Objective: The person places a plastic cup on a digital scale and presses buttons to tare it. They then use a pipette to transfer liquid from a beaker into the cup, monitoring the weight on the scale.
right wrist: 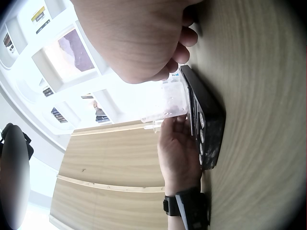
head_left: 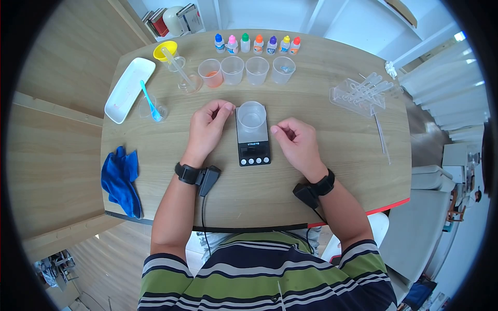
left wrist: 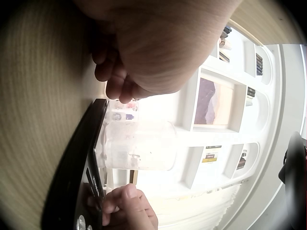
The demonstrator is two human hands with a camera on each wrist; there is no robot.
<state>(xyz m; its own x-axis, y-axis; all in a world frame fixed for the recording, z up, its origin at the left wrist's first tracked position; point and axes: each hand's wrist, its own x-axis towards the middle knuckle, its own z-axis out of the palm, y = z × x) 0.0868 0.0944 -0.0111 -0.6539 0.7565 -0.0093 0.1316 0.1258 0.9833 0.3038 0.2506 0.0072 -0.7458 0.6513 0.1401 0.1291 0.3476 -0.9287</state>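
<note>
A black digital scale (head_left: 252,136) (left wrist: 72,172) (right wrist: 215,120) lies flat in front of the person, with a clear, empty-looking plastic cup (head_left: 252,116) (left wrist: 141,146) upright on its plate. Left of the scale, the left hand (head_left: 206,127) (left wrist: 158,43) rests on the table with loosely curled fingers, thumb and fingertips near the scale's upper corner; contact is unclear. On the other side the right hand (head_left: 300,142) (right wrist: 139,38) lies a little apart from the scale, its fingers loosely bent. Neither hand holds anything.
Behind stand several clear cups, one holding orange liquid (head_left: 211,78), and a row of dropper bottles (head_left: 258,45). At left are a white tray (head_left: 120,103), yellow funnel (head_left: 162,52), light-blue spoon (head_left: 150,102) and blue cloth (head_left: 120,179). A test-tube rack (head_left: 348,98) is at right.
</note>
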